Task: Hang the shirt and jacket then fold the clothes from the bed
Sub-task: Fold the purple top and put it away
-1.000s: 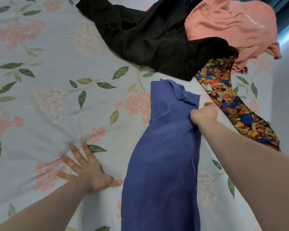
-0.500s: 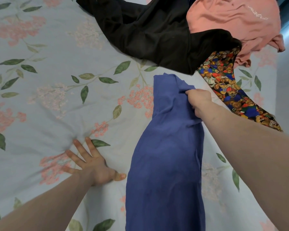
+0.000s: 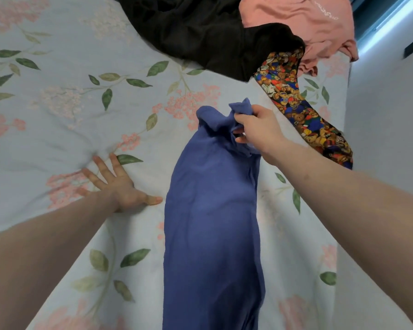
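A blue garment (image 3: 212, 222) lies lengthwise down the middle of the bed, folded into a long narrow strip. My right hand (image 3: 258, 131) grips its far end, which is bunched and lifted off the sheet. My left hand (image 3: 119, 184) rests flat on the bedsheet (image 3: 57, 110) left of the garment, fingers spread, thumb close to the blue edge. A black garment (image 3: 200, 34) is heaped at the top. A pink garment (image 3: 308, 22) lies at the top right. A bear-print cloth (image 3: 301, 108) stretches from under the black one toward the right edge.
The floral sheet covers the whole bed. The bed's right edge runs beside a pale wall (image 3: 386, 129). A bright window strip (image 3: 386, 22) shows at the top right corner.
My right hand has pulled the far end of the blue garment back toward me and lifted it, so the end now bunches up. My left hand has stayed flat on the sheet.
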`<state>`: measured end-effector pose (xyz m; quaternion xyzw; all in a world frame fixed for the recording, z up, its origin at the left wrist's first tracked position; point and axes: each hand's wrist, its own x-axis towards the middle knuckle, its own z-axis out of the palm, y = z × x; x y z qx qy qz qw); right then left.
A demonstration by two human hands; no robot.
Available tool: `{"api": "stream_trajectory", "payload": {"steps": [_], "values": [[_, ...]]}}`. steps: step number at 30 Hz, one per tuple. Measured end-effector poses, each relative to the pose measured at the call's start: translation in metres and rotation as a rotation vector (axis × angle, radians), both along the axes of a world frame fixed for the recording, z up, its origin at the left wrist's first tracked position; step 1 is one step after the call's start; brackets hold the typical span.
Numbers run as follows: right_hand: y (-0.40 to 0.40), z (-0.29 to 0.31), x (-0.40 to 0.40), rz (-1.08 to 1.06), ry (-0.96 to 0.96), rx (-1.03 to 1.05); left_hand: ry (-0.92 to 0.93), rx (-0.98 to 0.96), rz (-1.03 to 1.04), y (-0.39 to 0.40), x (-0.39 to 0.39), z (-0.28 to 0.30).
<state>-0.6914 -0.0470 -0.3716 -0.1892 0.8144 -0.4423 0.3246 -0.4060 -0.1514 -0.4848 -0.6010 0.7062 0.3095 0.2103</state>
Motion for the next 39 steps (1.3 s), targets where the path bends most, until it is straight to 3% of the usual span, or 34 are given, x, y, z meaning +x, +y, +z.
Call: {"api": "stream_trajectory", "payload": {"steps": [3, 6, 9, 12, 18, 25, 33, 39], "values": [[0.024, 0.011, 0.012, 0.025, -0.033, -0.020, 0.079, -0.042, 0.056, -0.003, 0.008, 0.010], [0.049, 0.027, 0.027, 0.093, -0.005, -0.032, 0.382, -0.146, 0.028, 0.001, 0.000, 0.037], [0.071, 0.038, 0.040, 0.210, 0.016, -0.025, 0.665, -0.189, -0.156, 0.021, -0.030, 0.080], [0.089, 0.056, 0.053, 0.293, 0.015, -0.027, 0.794, -0.176, -0.419, 0.038, -0.063, 0.119], [0.131, 0.085, 0.074, 0.371, 0.067, -0.002, 0.734, -0.134, -0.821, 0.073, -0.077, 0.149], [0.200, 0.090, 0.107, 0.294, 0.161, -0.032, 0.767, -0.226, -0.596, 0.122, -0.027, 0.162], [0.283, 0.072, 0.164, 0.465, 0.250, -0.001, 0.749, -0.188, -0.818, 0.193, 0.062, 0.148], [0.342, 0.025, 0.218, 0.538, 0.207, 0.163, 0.649, -0.108, -0.902, 0.239, 0.115, 0.123]]}}
